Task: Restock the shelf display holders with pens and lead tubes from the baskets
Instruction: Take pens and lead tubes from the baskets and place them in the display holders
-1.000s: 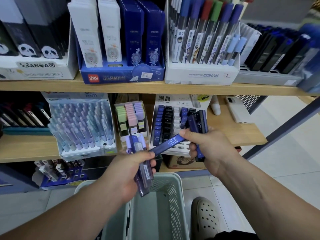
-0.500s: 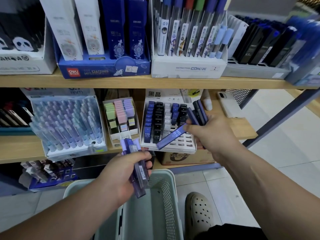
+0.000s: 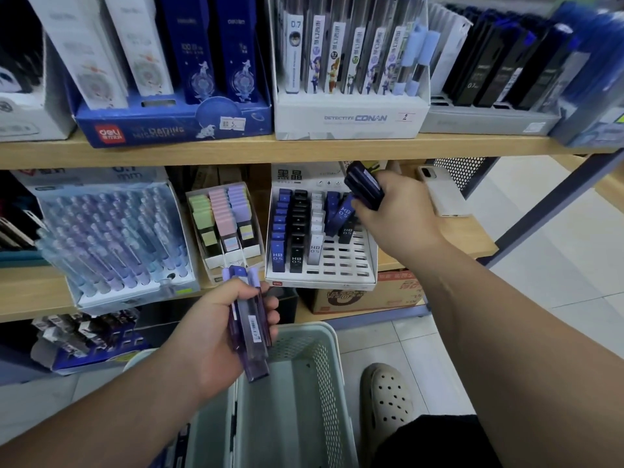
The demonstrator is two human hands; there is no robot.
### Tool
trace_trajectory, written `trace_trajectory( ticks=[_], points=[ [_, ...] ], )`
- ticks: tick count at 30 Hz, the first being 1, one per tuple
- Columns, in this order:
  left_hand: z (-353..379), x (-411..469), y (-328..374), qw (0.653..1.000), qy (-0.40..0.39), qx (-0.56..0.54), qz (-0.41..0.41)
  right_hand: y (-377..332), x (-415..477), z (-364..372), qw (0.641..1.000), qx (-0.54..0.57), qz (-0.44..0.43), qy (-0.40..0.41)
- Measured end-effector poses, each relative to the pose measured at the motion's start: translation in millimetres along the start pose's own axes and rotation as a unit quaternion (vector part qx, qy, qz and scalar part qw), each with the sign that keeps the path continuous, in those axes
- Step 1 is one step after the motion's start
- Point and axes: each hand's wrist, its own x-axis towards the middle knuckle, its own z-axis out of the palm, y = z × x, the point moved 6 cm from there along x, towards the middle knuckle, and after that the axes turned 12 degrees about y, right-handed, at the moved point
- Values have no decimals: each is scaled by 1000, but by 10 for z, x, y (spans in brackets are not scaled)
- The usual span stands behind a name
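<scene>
Right hand [image 3: 395,216], clutching spare dark tubes [image 3: 364,185], pinches a blue lead tube [image 3: 342,214] tilted into the holder [image 3: 320,283] while left hand [image 3: 216,332] grips purple tubes [image 3: 251,332] above the basket [image 3: 326,383]; crowded fingers could misseat it.

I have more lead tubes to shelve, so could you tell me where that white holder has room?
Free: the holder's front-right slots, right of the black column and below the right hand. Also bare shelf between holder and white phone. The blue column and black column are full.
</scene>
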Motion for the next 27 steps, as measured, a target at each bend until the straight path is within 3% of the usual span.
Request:
trace_trajectory(
  ticks=[10,27],
  points=[
    [37,-21,70,1000,-9,16,10,42,14,248,997,-54,-53,-25],
    [-17,-27,108,1000,16,16,11,86,-7,406,991,-65,-60,-98]
  ],
)
